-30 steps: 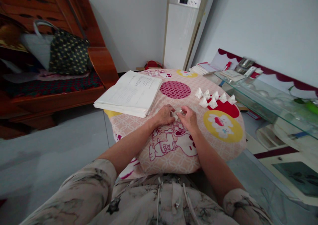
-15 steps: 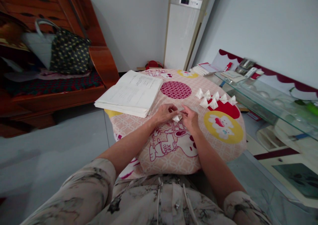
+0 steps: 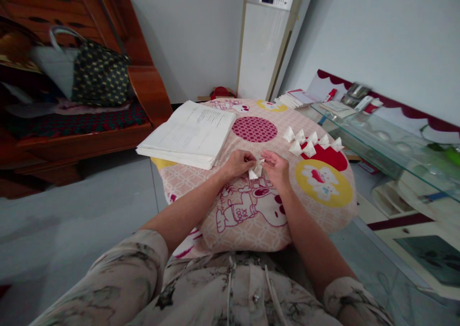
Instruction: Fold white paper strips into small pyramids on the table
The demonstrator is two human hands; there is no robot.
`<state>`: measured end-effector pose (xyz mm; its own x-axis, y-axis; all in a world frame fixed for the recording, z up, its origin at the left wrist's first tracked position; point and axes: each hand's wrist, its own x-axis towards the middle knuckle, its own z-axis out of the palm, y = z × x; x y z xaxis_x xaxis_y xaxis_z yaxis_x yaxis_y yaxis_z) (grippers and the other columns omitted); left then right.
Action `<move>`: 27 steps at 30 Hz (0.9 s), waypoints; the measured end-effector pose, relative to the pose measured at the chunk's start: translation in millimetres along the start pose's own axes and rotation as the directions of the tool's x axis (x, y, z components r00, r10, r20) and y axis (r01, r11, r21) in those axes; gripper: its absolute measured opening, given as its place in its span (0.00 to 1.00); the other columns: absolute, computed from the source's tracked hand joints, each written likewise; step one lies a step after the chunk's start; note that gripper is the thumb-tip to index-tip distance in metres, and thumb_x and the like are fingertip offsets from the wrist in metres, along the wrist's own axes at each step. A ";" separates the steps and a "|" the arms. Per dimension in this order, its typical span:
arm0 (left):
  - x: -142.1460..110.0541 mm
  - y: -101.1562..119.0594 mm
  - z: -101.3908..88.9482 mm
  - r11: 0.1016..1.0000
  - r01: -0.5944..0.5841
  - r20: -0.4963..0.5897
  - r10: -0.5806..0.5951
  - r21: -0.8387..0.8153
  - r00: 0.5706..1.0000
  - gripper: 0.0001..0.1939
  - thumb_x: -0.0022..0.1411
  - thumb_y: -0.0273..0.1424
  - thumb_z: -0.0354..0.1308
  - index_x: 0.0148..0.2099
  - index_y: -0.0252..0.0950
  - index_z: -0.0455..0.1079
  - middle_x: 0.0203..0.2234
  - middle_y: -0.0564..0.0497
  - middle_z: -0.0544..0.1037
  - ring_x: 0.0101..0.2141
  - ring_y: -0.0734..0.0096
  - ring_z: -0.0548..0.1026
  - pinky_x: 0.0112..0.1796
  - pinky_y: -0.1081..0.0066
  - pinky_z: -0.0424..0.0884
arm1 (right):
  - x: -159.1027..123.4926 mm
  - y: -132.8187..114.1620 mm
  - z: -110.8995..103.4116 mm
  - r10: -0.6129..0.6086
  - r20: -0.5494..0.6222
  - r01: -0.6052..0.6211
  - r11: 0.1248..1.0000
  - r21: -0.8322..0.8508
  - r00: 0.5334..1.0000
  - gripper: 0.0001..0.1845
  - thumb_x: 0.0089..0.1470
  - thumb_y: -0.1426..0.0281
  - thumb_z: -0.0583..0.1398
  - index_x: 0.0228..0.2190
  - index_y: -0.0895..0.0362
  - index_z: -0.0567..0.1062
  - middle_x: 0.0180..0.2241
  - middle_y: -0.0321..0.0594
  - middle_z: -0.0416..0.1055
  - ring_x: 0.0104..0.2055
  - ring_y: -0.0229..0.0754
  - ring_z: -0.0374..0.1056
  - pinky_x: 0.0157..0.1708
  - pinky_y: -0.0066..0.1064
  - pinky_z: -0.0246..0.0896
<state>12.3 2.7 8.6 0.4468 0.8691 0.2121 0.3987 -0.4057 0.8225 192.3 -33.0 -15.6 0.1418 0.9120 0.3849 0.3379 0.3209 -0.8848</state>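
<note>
- A person's left hand (image 3: 239,165) and right hand (image 3: 276,168) meet over a small folded white paper (image 3: 256,169), which sits between them above the near-middle part of a cloth-covered table (image 3: 251,242).
- The left hand's grip is pinched together on the paper's left side, thumb against forefinger.
- The right hand's fingers reach the paper's right edge; whether that grip is closed on it or merely touching, one cannot tell.
- Seven pointed white paper pieces (image 3: 309,149) stand to the right, five in a back row and two in front, partly over a red patch of the cloth.
- A thick stack of paper (image 3: 190,134), print showing on its top sheet, lies on the table's left side, beyond the left forearm.
- The pink tablecloth (image 3: 215,242) carries cartoon dogs, a magenta oval and yellow patches.
- At right, a glass shelf (image 3: 402,146) holds metal containers (image 3: 355,92) and other small items.
- A dark patterned bag (image 3: 100,74) rests on a carved wooden bench (image 3: 147,91) at left, while a tall white cabinet unit (image 3: 264,43) stands behind the table.
</note>
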 end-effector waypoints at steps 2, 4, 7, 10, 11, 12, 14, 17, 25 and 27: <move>-0.7 2.1 0.2 0.999 -0.022 -0.025 0.022 0.031 0.999 0.09 0.58 0.29 0.58 0.33 0.31 0.79 0.22 0.53 0.77 0.24 0.75 0.69 0.27 0.75 0.62 | 0.1 -1.8 -0.3 0.011 -0.007 -0.011 1.000 0.009 1.000 0.21 0.46 0.70 0.63 0.45 0.58 0.80 0.44 0.48 0.81 0.44 0.49 0.78 0.48 0.44 0.74; -1.8 3.8 0.5 0.998 -0.035 -0.045 0.038 0.059 0.998 0.10 0.58 0.28 0.57 0.32 0.31 0.79 0.22 0.53 0.76 0.24 0.75 0.68 0.28 0.75 0.62 | 0.1 -3.1 -0.4 0.014 -0.010 -0.014 1.000 0.012 1.000 0.20 0.46 0.70 0.63 0.43 0.58 0.80 0.44 0.47 0.81 0.43 0.48 0.78 0.47 0.43 0.73; -3.9 6.2 1.3 0.995 -0.052 -0.069 0.058 0.082 0.996 0.09 0.59 0.28 0.57 0.32 0.31 0.79 0.22 0.52 0.77 0.24 0.75 0.68 0.28 0.74 0.62 | -0.1 -3.1 -0.3 0.014 -0.015 -0.014 1.000 0.005 1.000 0.19 0.46 0.70 0.62 0.42 0.58 0.80 0.43 0.47 0.81 0.43 0.48 0.78 0.47 0.42 0.73; -5.9 7.9 2.6 0.992 -0.089 -0.075 0.096 0.089 0.993 0.09 0.59 0.27 0.57 0.33 0.31 0.79 0.23 0.52 0.77 0.24 0.76 0.69 0.28 0.75 0.62 | 0.0 -1.9 -0.2 0.022 -0.022 -0.022 1.000 0.008 1.000 0.19 0.46 0.70 0.62 0.42 0.58 0.81 0.43 0.47 0.82 0.42 0.48 0.78 0.47 0.42 0.73; -6.4 8.3 3.3 0.990 -0.102 -0.077 0.109 0.094 0.991 0.09 0.59 0.26 0.56 0.33 0.31 0.79 0.23 0.52 0.78 0.24 0.76 0.69 0.28 0.75 0.62 | 0.0 -1.8 -0.4 0.025 -0.026 -0.025 1.000 0.008 0.999 0.19 0.46 0.70 0.61 0.42 0.58 0.81 0.42 0.47 0.82 0.42 0.48 0.78 0.47 0.42 0.73; -6.7 8.5 4.0 0.988 -0.114 -0.081 0.122 0.103 0.989 0.09 0.59 0.26 0.56 0.33 0.31 0.79 0.23 0.52 0.78 0.24 0.76 0.69 0.28 0.75 0.62 | -0.1 -2.2 -0.5 0.027 -0.032 -0.027 1.000 0.005 0.999 0.19 0.46 0.70 0.61 0.42 0.58 0.81 0.42 0.47 0.82 0.41 0.48 0.78 0.47 0.42 0.73; -7.1 8.6 5.7 0.982 -0.133 -0.099 0.147 0.133 0.984 0.09 0.58 0.25 0.56 0.33 0.31 0.79 0.24 0.51 0.79 0.24 0.76 0.70 0.28 0.75 0.63 | -0.4 -4.5 -1.1 0.019 -0.041 -0.019 1.000 -0.011 0.999 0.18 0.47 0.68 0.61 0.41 0.58 0.81 0.41 0.46 0.82 0.41 0.48 0.78 0.47 0.42 0.73; -7.3 8.3 8.2 0.967 -0.159 -0.131 0.187 0.197 0.974 0.09 0.58 0.23 0.56 0.33 0.32 0.78 0.25 0.50 0.80 0.25 0.74 0.71 0.30 0.74 0.65 | -1.2 -10.4 -1.7 -0.006 -0.034 0.005 0.999 -0.033 0.999 0.16 0.50 0.63 0.62 0.39 0.57 0.82 0.39 0.46 0.82 0.41 0.49 0.78 0.47 0.42 0.72; -7.7 8.0 8.4 0.952 -0.163 -0.156 0.208 0.258 0.966 0.08 0.58 0.23 0.57 0.34 0.32 0.78 0.27 0.49 0.81 0.27 0.73 0.73 0.32 0.73 0.67 | -1.8 -13.0 -0.5 -0.010 -0.001 0.010 0.990 -0.141 1.000 0.17 0.46 0.65 0.62 0.38 0.58 0.82 0.31 0.42 0.80 0.32 0.45 0.74 0.38 0.37 0.71; -7.2 7.6 8.0 0.951 -0.161 -0.151 0.206 0.262 0.967 0.08 0.58 0.23 0.57 0.34 0.32 0.78 0.27 0.49 0.81 0.27 0.73 0.73 0.32 0.73 0.66 | -1.7 -13.3 -0.4 0.004 -0.004 -0.004 0.987 -0.158 1.000 0.16 0.46 0.66 0.61 0.37 0.58 0.82 0.30 0.41 0.79 0.31 0.45 0.74 0.37 0.36 0.70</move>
<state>18.6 -9.0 9.1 0.3933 0.7997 0.4537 0.5171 -0.6004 0.6100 188.0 -38.9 -4.4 0.1467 0.9121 0.3828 0.4804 0.2726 -0.8336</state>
